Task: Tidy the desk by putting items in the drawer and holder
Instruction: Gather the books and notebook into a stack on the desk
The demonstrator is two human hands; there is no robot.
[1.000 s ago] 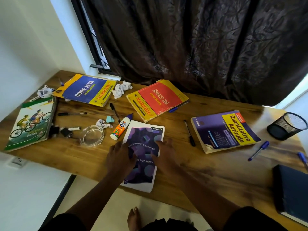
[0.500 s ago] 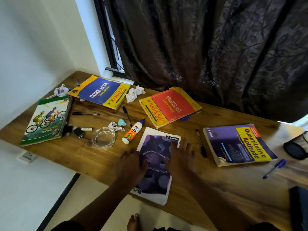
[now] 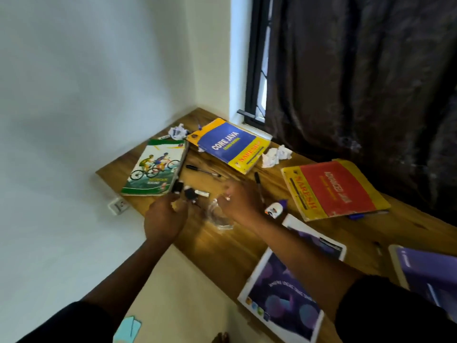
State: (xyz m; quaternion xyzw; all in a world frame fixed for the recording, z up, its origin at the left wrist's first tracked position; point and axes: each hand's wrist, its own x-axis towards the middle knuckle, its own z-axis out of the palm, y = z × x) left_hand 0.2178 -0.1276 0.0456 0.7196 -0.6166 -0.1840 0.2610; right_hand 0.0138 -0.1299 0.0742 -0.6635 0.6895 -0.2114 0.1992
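- Both hands have left the purple notebook [image 3: 279, 305].
- Left hand [image 3: 164, 219]: fingers curled near small black clips [image 3: 189, 193]; grip indeterminate.
- Right hand [image 3: 241, 199]: above clear glass dish [image 3: 217, 216] on wooden tabletop [image 3: 222, 246]; finger state indeterminate.

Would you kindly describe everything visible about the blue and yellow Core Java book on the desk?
The Core Java book is a thick softcover with a blue front panel bearing white "CORE JAVA" lettering, framed by a yellow border with red "NARESH" text along one edge. It lies flat and closed, face up, turned at an angle, at the back of the wooden desk near the window. Crumpled paper lies just beside it. Neither hand touches it.
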